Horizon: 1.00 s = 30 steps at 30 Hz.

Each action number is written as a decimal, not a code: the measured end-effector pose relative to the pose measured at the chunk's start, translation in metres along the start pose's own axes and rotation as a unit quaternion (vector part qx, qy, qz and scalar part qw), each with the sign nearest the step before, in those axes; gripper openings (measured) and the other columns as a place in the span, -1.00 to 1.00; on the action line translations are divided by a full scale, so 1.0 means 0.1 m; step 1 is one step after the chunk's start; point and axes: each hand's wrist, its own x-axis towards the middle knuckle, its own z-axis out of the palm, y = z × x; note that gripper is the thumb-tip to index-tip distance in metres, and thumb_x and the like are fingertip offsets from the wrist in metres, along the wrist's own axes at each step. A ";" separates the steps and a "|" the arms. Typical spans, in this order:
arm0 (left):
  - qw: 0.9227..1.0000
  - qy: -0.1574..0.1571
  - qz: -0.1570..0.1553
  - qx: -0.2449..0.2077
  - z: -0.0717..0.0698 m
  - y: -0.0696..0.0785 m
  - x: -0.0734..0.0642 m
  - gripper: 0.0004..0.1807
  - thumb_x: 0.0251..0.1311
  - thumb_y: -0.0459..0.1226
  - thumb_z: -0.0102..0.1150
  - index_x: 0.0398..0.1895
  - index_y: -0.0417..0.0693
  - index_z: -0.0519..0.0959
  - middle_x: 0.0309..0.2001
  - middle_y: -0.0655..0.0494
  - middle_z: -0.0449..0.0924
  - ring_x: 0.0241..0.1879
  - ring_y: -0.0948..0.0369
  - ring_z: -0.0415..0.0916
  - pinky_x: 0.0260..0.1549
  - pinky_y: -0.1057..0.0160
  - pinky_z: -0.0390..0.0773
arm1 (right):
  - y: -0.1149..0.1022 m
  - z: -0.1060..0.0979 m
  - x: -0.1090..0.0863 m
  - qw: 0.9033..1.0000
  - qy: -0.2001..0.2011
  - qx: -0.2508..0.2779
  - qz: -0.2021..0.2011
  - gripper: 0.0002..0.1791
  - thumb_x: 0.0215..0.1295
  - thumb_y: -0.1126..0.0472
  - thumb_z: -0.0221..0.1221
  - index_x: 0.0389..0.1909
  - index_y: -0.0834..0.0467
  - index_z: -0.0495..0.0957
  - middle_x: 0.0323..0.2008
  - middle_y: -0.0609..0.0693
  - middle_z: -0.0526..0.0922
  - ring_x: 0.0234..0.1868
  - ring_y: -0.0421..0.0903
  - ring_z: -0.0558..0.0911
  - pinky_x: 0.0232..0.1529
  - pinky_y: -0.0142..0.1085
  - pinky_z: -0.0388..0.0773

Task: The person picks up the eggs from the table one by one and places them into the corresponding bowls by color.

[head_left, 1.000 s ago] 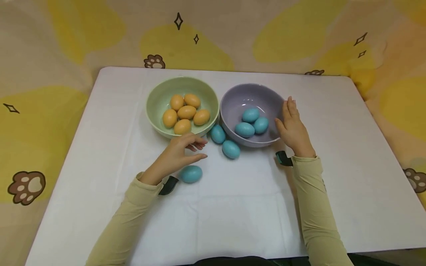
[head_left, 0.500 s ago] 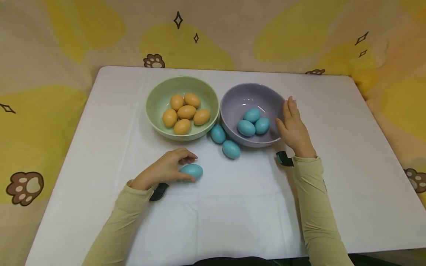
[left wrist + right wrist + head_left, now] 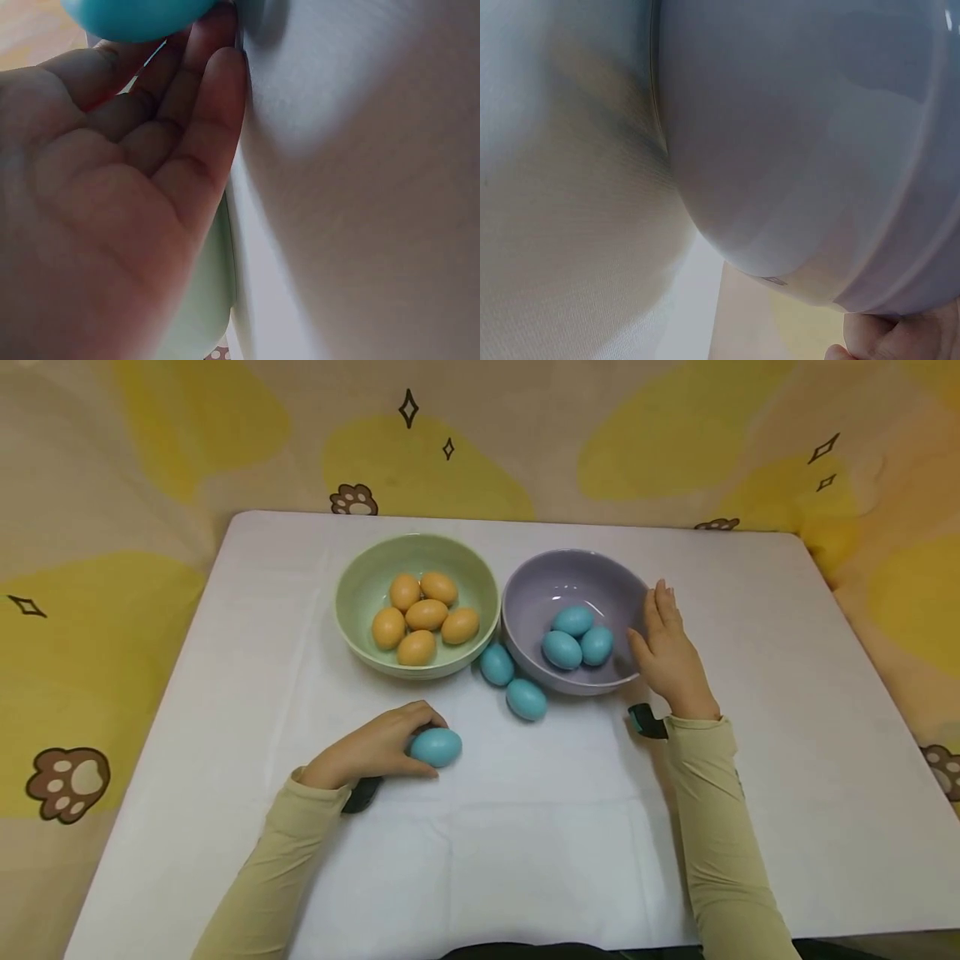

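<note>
My left hand [image 3: 380, 746] curls round a blue egg [image 3: 437, 747] low over the white tabletop, thumb on the near side and fingers on the far side. In the left wrist view the same egg [image 3: 139, 16] shows at the top, by the fingers [image 3: 206, 127]. With fingers straight, my right hand [image 3: 671, 656] rests against the right side of a purple bowl [image 3: 528, 597]; its thumb lies at the rim. Three blue eggs [image 3: 573, 621] lie inside this bowl. Two other blue eggs [image 3: 527, 700] are on the table in front of the bowls.
A green bowl [image 3: 360, 581] with several orange-yellow eggs [image 3: 426, 615] stands to the left of the purple bowl, nearly touching it. One loose egg [image 3: 497, 665] sits by the gap between them. A patterned cloth [image 3: 480, 435] hangs behind the table [image 3: 825, 735].
My left hand has come back from beside the green bowl toward the near egg and closed round it. The eggs in the purple bowl shifted slightly. My right hand stays at the bowl.
</note>
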 end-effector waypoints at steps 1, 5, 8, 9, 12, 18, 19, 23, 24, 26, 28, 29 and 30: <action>1.000 0.001 -0.003 0.000 0.00 0.00 0.00 -0.47 -0.14 -0.21 0.52 -0.06 -0.12 0.51 -0.10 0.12 0.48 -0.10 0.17 0.43 0.00 0.10 0.41 | 0.00 0.00 0.00 1.000 0.000 0.001 -0.001 -0.29 0.47 0.13 -0.20 0.43 0.43 -0.25 0.47 0.25 -0.37 0.47 0.09 -0.36 0.40 -0.03 -0.28; 1.000 0.009 -0.012 -0.002 0.02 0.01 0.01 -0.49 -0.11 -0.21 0.50 -0.07 -0.12 0.52 -0.11 0.12 0.49 -0.10 0.18 0.43 0.00 0.11 0.41 | 0.01 0.01 0.00 1.000 0.003 0.001 -0.006 -0.29 0.47 0.14 -0.19 0.42 0.44 -0.24 0.47 0.26 -0.36 0.47 0.10 -0.35 0.40 -0.04 -0.29; 1.000 0.017 -0.009 -0.003 0.02 0.01 0.01 -0.50 -0.11 -0.22 0.50 -0.08 -0.13 0.53 -0.12 0.11 0.49 -0.11 0.17 0.44 -0.01 0.10 0.41 | 0.02 0.01 0.00 1.000 0.007 -0.001 -0.013 -0.29 0.47 0.15 -0.18 0.42 0.46 -0.23 0.47 0.29 -0.35 0.47 0.13 -0.33 0.40 -0.06 -0.31; 1.000 0.018 -0.008 -0.004 0.02 0.01 0.01 -0.51 -0.11 -0.22 0.50 -0.08 -0.13 0.53 -0.12 0.11 0.50 -0.11 0.17 0.44 -0.01 0.11 0.42 | 0.02 0.01 0.00 1.000 0.008 -0.002 -0.014 -0.29 0.47 0.16 -0.18 0.41 0.47 -0.23 0.47 0.29 -0.34 0.47 0.14 -0.33 0.41 -0.06 -0.31; 1.000 0.022 -0.005 0.000 0.03 0.01 0.01 -0.51 -0.11 -0.21 0.50 -0.08 -0.13 0.53 -0.11 0.11 0.50 -0.11 0.17 0.44 -0.02 0.11 0.42 | 0.02 0.01 0.00 1.000 0.009 -0.002 -0.017 -0.29 0.47 0.16 -0.18 0.41 0.48 -0.23 0.47 0.30 -0.34 0.47 0.16 -0.32 0.41 -0.07 -0.32; 1.000 0.021 -0.008 -0.002 0.03 0.01 0.02 -0.51 -0.09 -0.19 0.49 -0.08 -0.13 0.54 -0.11 0.11 0.51 -0.10 0.18 0.44 0.00 0.11 0.41 | 0.03 0.01 0.00 1.000 0.006 -0.002 -0.013 -0.29 0.47 0.15 -0.18 0.41 0.47 -0.23 0.47 0.29 -0.35 0.47 0.13 -0.34 0.40 -0.07 -0.32; 1.000 0.022 -0.007 -0.002 0.03 0.01 0.02 -0.52 -0.09 -0.19 0.49 -0.08 -0.13 0.54 -0.10 0.11 0.51 -0.09 0.17 0.44 0.00 0.11 0.41 | 0.03 0.01 0.00 1.000 0.005 -0.002 -0.012 -0.28 0.47 0.14 -0.18 0.41 0.47 -0.23 0.47 0.29 -0.35 0.47 0.13 -0.34 0.40 -0.06 -0.32; 1.000 0.027 0.001 -0.001 0.01 0.02 0.02 -0.53 -0.07 -0.22 0.48 -0.06 -0.13 0.55 -0.08 0.09 0.52 -0.07 0.15 0.44 0.01 0.09 0.41 | 0.04 0.02 0.01 1.000 0.004 -0.001 -0.006 -0.28 0.47 0.13 -0.18 0.41 0.47 -0.24 0.47 0.27 -0.36 0.47 0.13 -0.35 0.40 -0.06 -0.32; 1.000 0.029 0.001 -0.002 0.01 0.03 0.02 -0.53 -0.07 -0.23 0.48 -0.06 -0.13 0.54 -0.08 0.08 0.52 -0.06 0.14 0.44 0.01 0.08 0.40 | 0.05 0.02 0.01 1.000 0.003 -0.001 -0.005 -0.28 0.47 0.13 -0.18 0.41 0.46 -0.24 0.47 0.26 -0.36 0.47 0.13 -0.35 0.40 -0.06 -0.31; 0.999 0.033 0.002 -0.004 0.00 0.02 0.03 -0.53 -0.08 -0.24 0.48 -0.06 -0.14 0.55 -0.07 0.07 0.52 -0.06 0.14 0.44 0.01 0.08 0.40 | 0.05 0.03 0.01 1.000 0.004 -0.001 -0.003 -0.28 0.47 0.13 -0.19 0.42 0.46 -0.24 0.47 0.26 -0.36 0.47 0.12 -0.34 0.40 -0.06 -0.31; 0.999 0.037 0.005 -0.004 0.00 0.02 0.03 -0.53 -0.07 -0.24 0.47 -0.06 -0.14 0.54 -0.07 0.06 0.52 -0.06 0.13 0.44 0.00 0.08 0.41 | 0.05 0.03 0.01 1.000 0.004 0.000 -0.002 -0.28 0.47 0.12 -0.19 0.42 0.46 -0.23 0.47 0.25 -0.36 0.47 0.11 -0.35 0.40 -0.05 -0.30; 0.999 0.038 0.006 -0.004 0.00 0.02 0.03 -0.53 -0.06 -0.24 0.47 -0.06 -0.15 0.54 -0.08 0.06 0.52 -0.06 0.13 0.45 0.00 0.08 0.41 | 0.05 0.03 0.01 1.000 0.005 0.000 -0.003 -0.27 0.46 0.12 -0.18 0.42 0.46 -0.23 0.47 0.26 -0.36 0.47 0.11 -0.35 0.40 -0.05 -0.29; 0.999 0.040 0.006 -0.003 0.00 0.02 0.03 -0.53 -0.06 -0.24 0.47 -0.05 -0.15 0.54 -0.07 0.05 0.52 -0.06 0.12 0.45 0.00 0.07 0.41 | 0.05 0.03 0.01 1.000 0.006 0.001 -0.004 -0.27 0.46 0.12 -0.18 0.42 0.46 -0.23 0.47 0.26 -0.35 0.47 0.12 -0.34 0.40 -0.05 -0.29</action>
